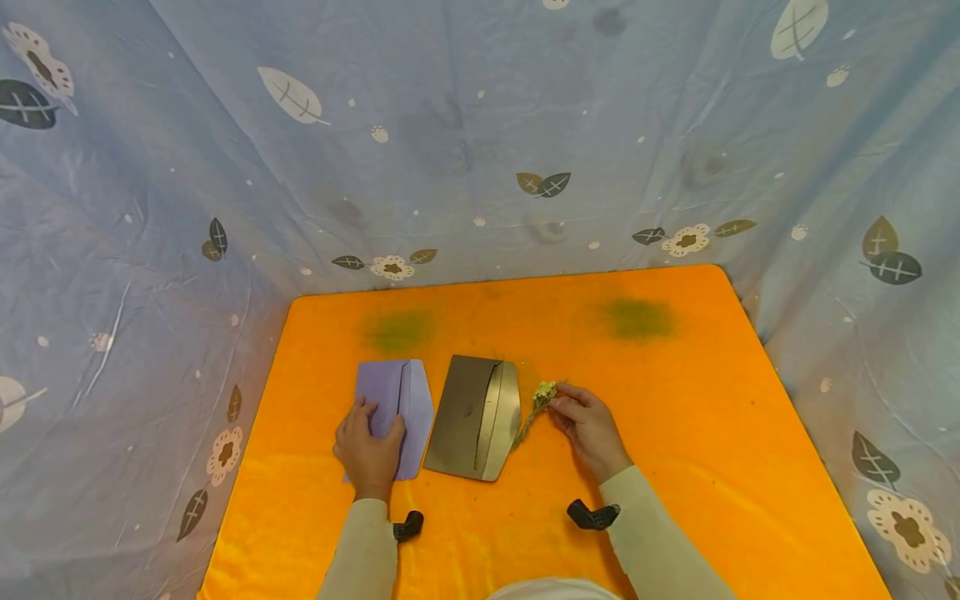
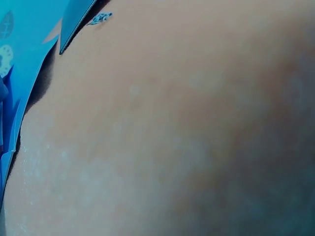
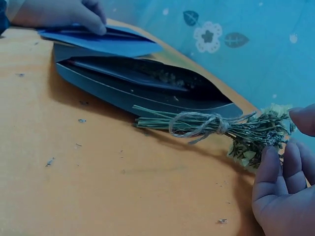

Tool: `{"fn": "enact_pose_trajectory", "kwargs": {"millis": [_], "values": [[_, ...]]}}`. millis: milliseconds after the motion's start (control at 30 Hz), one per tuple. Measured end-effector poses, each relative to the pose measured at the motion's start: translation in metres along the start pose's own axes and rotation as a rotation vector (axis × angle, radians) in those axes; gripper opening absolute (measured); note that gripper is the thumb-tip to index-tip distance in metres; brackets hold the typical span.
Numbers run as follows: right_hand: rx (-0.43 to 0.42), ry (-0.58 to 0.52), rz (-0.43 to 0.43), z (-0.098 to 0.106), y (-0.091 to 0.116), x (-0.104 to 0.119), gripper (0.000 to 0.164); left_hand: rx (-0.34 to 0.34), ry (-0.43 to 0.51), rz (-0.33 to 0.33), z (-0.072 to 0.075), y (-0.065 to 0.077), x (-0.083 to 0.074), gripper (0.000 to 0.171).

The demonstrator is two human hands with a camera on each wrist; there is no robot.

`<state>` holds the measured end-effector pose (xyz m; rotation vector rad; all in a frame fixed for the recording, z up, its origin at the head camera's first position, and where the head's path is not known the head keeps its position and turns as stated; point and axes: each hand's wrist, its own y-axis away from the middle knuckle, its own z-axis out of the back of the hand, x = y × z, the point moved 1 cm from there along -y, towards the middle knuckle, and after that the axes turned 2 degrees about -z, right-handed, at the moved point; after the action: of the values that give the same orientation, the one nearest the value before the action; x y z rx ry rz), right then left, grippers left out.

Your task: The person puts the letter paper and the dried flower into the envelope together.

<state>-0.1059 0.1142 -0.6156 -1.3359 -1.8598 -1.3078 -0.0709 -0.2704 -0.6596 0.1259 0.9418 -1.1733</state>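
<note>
My left hand (image 1: 367,454) rests on a purple envelope (image 1: 417,433), its thumb by the slit along the envelope's opening. To the right lies a dark brown envelope (image 1: 459,417), its gold-lined flap (image 1: 501,425) folded out. In the right wrist view the brown envelope's mouth (image 3: 147,81) gapes, with small flower-like bits inside. My right hand (image 1: 592,433) pinches a small bunch of dried flowers (image 3: 251,132) by its pale yellow heads. Twine (image 3: 197,125) ties the stems, which point toward the brown envelope. The left wrist view shows mostly blurred tabletop.
An orange cloth (image 1: 675,400) covers the table, with two greenish patches near its back. Tiny dried crumbs (image 3: 50,161) are scattered on it near the flowers. Blue-grey curtains (image 1: 465,125) printed with leaves and flowers hang behind the table and at both sides.
</note>
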Motion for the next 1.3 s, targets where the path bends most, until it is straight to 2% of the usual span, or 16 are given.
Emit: {"fn": "enact_pose_trajectory", "kwargs": {"millis": [433, 667, 1000, 1300], "values": [[-0.025, 0.127, -0.003, -0.005, 0.003, -0.006, 0.039, 0.0, 0.006, 0.003, 0.001, 0.0, -0.002, 0.046], [-0.024, 0.155, -0.002, -0.008, 0.004, -0.007, 0.039, -0.003, 0.008, -0.001, 0.002, 0.0, -0.003, 0.046], [-0.017, 0.179, 0.012, -0.009, 0.006, -0.008, 0.029, -0.005, 0.012, 0.0, 0.001, 0.0, -0.002, 0.046], [-0.018, 0.17, -0.006, -0.012, 0.006, -0.005, 0.053, -0.006, 0.016, -0.003, 0.001, 0.0, -0.001, 0.046]]}}
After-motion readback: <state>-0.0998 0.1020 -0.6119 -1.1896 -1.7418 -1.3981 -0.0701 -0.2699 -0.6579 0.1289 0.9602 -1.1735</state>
